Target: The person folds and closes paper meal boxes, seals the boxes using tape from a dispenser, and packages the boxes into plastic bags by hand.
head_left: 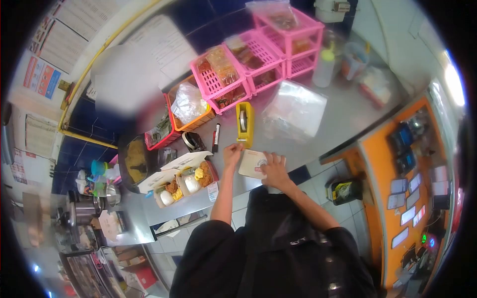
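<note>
Kitchen in head view, with dark blue tiles [211, 14] on the wall, and below them a metal counter [345, 107], carrying pink baskets [268, 57] at its back. Near the front edge of this counter, a small closed-looking box [251, 164] with red print, lying under the right hand [276, 171]. Fingers spread over its top, seeming to steady it; cannot tell about a firm grasp around its side. At the front end of the yellow tape dispenser [247, 126], the left hand [232, 155], with fingertips drawn close together; cannot tell about any tape between them. Beyond the box, clear plastic bags [298, 109]; left of the dispenser, a marker [216, 137]; farther left, open food boxes [184, 162], near the left forearm [225, 196].

By judgement, several possible troubles from here. With too strong a pull on the tape, possible sliding or tipping of the dispenser. With a slack pull, tape folding and sticking to itself. With heavy pressing by the right hand, a dented box, or a slip towards the front edge. With a wide swing of the left forearm, a knock against the open food boxes and spilled food.
</note>
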